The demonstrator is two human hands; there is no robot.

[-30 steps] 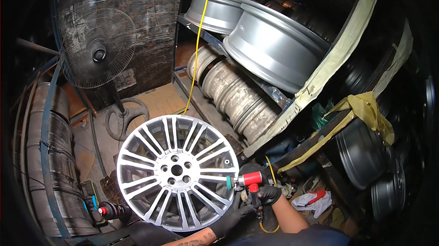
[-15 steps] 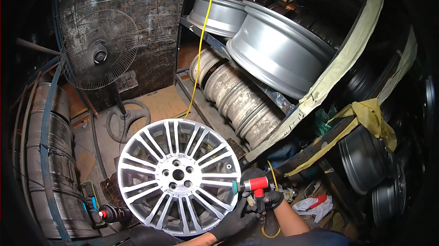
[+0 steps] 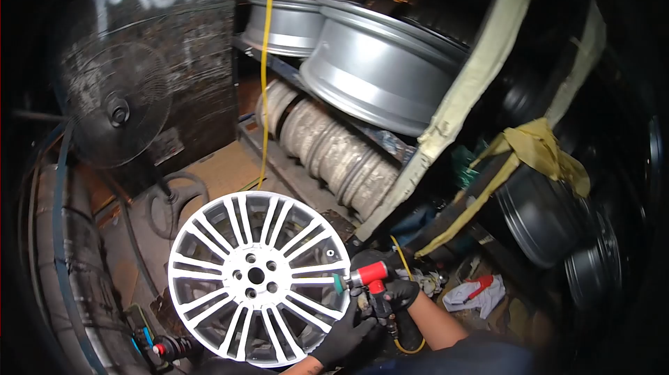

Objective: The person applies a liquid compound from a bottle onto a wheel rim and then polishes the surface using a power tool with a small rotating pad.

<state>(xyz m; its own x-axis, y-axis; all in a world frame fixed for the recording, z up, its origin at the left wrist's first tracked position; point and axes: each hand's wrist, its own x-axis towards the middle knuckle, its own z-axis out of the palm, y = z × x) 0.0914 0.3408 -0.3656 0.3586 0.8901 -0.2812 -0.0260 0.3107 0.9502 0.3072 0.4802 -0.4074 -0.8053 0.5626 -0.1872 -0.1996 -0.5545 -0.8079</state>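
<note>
A silver multi-spoke alloy wheel rim (image 3: 237, 278) lies face up in front of me. In my gloved right hand (image 3: 402, 295) is a red and black air sander (image 3: 369, 274), gripped by its handle. Its green pad (image 3: 339, 284) meets the right edge of the rim, at the end of a spoke. My gloved left hand (image 3: 343, 337) is beside the rim's lower right edge, just below the sander. Its fingers are curled near a small pale thing that I cannot make out.
A black bottle with a red cap (image 3: 171, 349) stands at lower left. Behind are a pedestal fan (image 3: 120, 114) and a rack with silver rims (image 3: 383, 61) and dirty rims (image 3: 334, 145). A yellow hose (image 3: 265, 75) hangs beyond the wheel. A white cloth (image 3: 476, 297) lies at right.
The whole view has shifted, so the rack, fan and wheel appear farther left. The sander stays against the wheel's right edge in my right hand, and my left hand stays close below it.
</note>
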